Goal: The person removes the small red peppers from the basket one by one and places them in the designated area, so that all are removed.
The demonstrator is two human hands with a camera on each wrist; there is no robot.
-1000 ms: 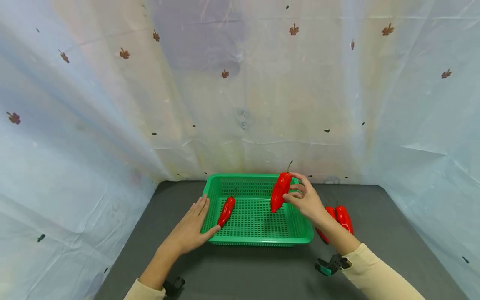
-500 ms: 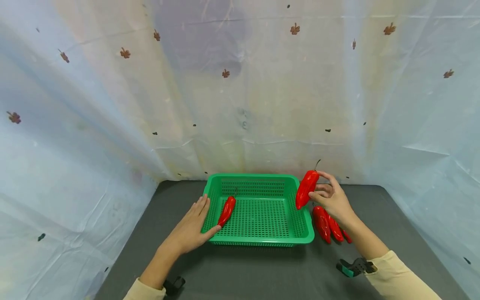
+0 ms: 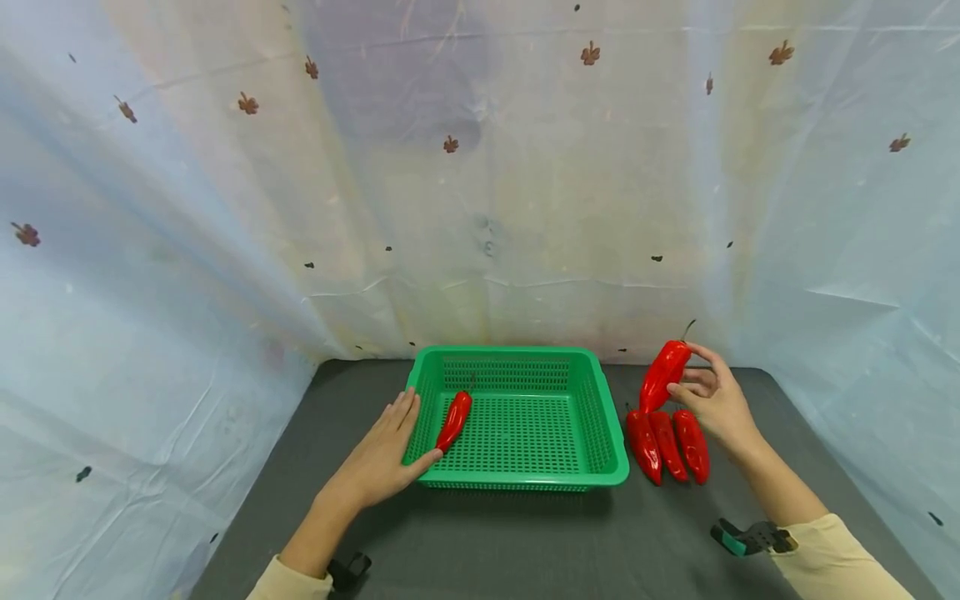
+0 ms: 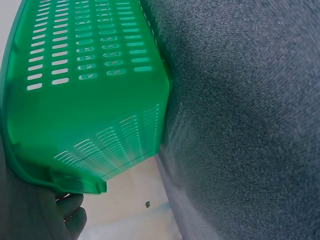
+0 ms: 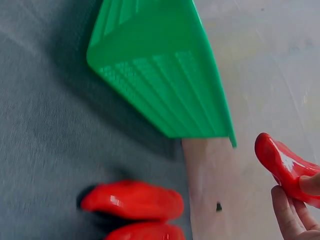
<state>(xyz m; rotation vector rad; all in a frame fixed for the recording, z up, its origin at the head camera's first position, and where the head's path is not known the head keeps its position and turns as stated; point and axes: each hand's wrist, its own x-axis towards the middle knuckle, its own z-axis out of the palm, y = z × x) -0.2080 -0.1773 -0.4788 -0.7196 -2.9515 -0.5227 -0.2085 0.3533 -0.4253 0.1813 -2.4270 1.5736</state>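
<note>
My right hand (image 3: 717, 403) pinches a red chili pepper (image 3: 666, 375) between thumb and fingers, its stem pointing up. In the head view it hangs over the far ends of three red peppers (image 3: 668, 447) lying side by side on the table. The right wrist view shows the held pepper (image 5: 286, 169) raised off the table. My left hand (image 3: 385, 452) rests on the left rim of the green plastic basket (image 3: 517, 481), fingers extended. One red pepper (image 3: 454, 419) lies inside, close to that hand's thumb. The left wrist view shows the basket's outer wall (image 4: 85, 112) and fingertips (image 4: 71, 204).
The dark grey table (image 3: 517, 554) carries the basket at its middle, with the three peppers just right of it. Behind stands a pale plastic sheet (image 3: 487, 208) with a leaf pattern, which also covers both sides.
My right hand has carried the pepper rightward from over the basket, past its right rim, to above the three peppers. The left hand has stayed on the basket.
</note>
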